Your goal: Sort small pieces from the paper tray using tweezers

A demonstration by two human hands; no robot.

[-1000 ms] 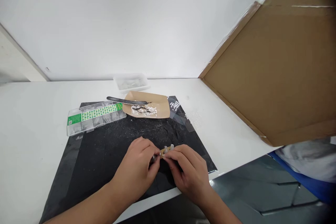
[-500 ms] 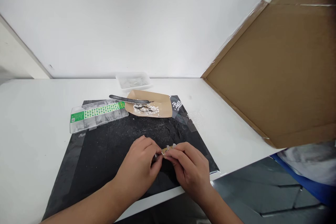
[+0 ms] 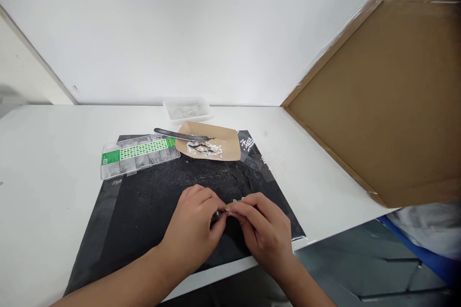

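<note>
- From where I'm standing, with twelve straight ahead of the person, the fiddly fingertip work is at the small tan strip (image 3: 234, 204), above the near side of the black mat (image 3: 137, 220).
- The right hand (image 3: 268, 230) is curled, thumb and fingers closed on the strip. The left hand (image 3: 196, 225) is pinched up close at eight to nine o'clock of it, around a small dark thing (image 3: 216, 215); what that is, I can't tell.
- I'd judge the step to be close handling where the fingertips meet, over a tiny white bit (image 3: 227, 209). Another move there would want a firm right hold and a light left pinch.
- The strip's long axis seems to run from between eight and nine towards between two and three, but the fingers cover its ends. Clear pieces (image 3: 242, 198) poke up along its far edge.
- Out at ten lies the clear box (image 3: 144, 148), slanting roughly the same way.
- Between eleven and twelve sits the paper tray (image 3: 231, 141) with white chips (image 3: 216, 149); a dark file (image 3: 180, 134) rests across its left side, pointing from ten towards four.
- Just past eleven, the plastic tub (image 3: 189, 119) stands on the desk (image 3: 43, 153).
</note>
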